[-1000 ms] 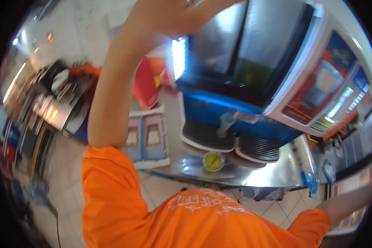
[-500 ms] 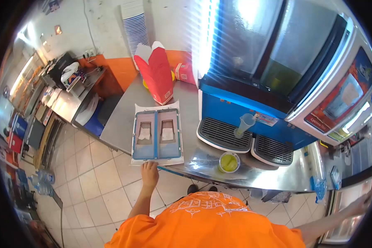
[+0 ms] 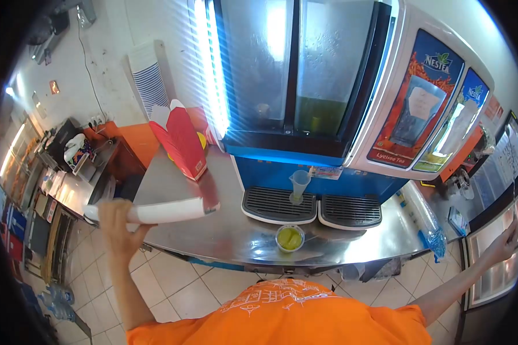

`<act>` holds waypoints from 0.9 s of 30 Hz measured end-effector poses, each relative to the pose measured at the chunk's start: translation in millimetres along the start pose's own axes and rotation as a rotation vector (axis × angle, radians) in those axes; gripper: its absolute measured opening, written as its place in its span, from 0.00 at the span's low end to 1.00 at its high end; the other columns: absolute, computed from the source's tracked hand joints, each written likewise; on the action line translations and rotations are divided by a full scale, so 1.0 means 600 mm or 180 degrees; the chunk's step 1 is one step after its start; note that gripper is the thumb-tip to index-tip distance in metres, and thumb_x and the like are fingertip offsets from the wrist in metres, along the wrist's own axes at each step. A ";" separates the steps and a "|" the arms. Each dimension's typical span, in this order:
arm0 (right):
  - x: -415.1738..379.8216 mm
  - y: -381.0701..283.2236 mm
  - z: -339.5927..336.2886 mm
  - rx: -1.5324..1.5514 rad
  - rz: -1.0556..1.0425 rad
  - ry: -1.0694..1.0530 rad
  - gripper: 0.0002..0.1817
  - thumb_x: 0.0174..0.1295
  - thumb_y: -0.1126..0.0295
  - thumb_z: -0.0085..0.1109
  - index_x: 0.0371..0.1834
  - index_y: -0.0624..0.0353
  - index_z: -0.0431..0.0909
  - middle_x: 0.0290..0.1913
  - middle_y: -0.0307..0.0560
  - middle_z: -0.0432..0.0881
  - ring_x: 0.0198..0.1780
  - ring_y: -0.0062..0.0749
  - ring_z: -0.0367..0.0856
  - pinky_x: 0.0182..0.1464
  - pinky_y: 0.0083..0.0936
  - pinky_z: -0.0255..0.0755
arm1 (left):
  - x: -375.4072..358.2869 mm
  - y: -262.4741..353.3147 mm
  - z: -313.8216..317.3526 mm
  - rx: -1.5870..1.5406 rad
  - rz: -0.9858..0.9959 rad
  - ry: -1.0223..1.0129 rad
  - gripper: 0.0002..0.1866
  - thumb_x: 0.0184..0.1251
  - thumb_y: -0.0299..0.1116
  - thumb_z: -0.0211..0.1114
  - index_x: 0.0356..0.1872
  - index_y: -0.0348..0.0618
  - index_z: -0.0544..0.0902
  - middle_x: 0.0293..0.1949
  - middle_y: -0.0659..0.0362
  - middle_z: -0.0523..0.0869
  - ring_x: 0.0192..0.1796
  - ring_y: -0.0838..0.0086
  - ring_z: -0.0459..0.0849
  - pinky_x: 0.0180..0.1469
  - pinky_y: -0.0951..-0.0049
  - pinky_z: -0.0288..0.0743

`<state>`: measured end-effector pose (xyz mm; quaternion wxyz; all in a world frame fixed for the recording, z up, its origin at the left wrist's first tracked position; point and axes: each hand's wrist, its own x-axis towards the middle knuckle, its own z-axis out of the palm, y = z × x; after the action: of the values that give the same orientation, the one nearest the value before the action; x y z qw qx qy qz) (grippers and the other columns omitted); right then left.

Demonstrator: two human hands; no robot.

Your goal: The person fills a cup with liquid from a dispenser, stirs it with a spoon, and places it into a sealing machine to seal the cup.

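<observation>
My left hand is wrapped round the edge of a white panel, the two-window lid, now seen edge-on and raised above the steel counter. Out at the far right, my right hand is at the edge of a glass-fronted unit; its fingers are too small to make out. A cup of green drink stands near the counter's front edge. Behind it, a clear measuring cup rests on the left drip tray.
A drink dispenser stands at the counter's back. Red cartons are on the left, below stacked cups on the wall. A plastic sleeve lies at the right. Bottles stand on the floor at lower left.
My left hand has lifted the white panel off the counter, tipped it edge-on and moved left. The view has turned right, and my right hand remains at the glass-fronted unit.
</observation>
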<state>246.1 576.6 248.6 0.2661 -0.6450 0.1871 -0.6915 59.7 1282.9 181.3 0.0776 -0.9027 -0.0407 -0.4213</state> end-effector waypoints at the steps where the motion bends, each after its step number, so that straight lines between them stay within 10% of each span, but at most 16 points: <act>1: 0.005 0.012 0.000 0.0063 -0.0077 -0.0028 0.17 0.67 0.61 0.52 0.50 0.61 0.80 0.49 0.42 0.83 0.48 0.24 0.80 0.49 0.18 0.70 | 0.039 0.012 -0.027 0.0094 0.0217 0.0102 0.32 0.28 0.40 0.79 0.40 0.41 0.76 0.39 0.53 0.77 0.43 0.55 0.74 0.46 0.57 0.66; 10: 0.019 0.065 -0.018 0.0310 -0.0363 -0.0175 0.15 0.66 0.64 0.55 0.49 0.63 0.81 0.46 0.42 0.84 0.45 0.21 0.81 0.45 0.16 0.72 | 0.410 0.108 -0.125 -0.0983 0.1105 0.0556 0.34 0.34 0.37 0.74 0.49 0.37 0.77 0.45 0.55 0.79 0.51 0.68 0.77 0.56 0.71 0.68; 15: 0.008 0.063 -0.040 0.0379 -0.0313 -0.0070 0.14 0.67 0.69 0.52 0.49 0.65 0.80 0.46 0.44 0.84 0.46 0.22 0.80 0.48 0.17 0.72 | 0.552 0.201 -0.105 -0.1671 0.1516 0.0212 0.26 0.55 0.43 0.69 0.49 0.33 0.78 0.44 0.48 0.81 0.47 0.57 0.78 0.49 0.65 0.72; 27: 0.008 0.107 -0.102 0.0176 -0.0299 -0.0036 0.13 0.68 0.72 0.50 0.47 0.70 0.79 0.45 0.47 0.83 0.48 0.25 0.80 0.55 0.20 0.70 | 0.640 0.208 0.000 -0.1397 0.1531 0.0381 0.32 0.48 0.57 0.69 0.50 0.45 0.78 0.46 0.53 0.83 0.47 0.64 0.83 0.52 0.69 0.76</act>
<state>193.6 517.4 207.8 0.2521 -0.6493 0.1359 -0.7045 323.5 1162.9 462.6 -0.0192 -0.8552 0.2701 -0.4420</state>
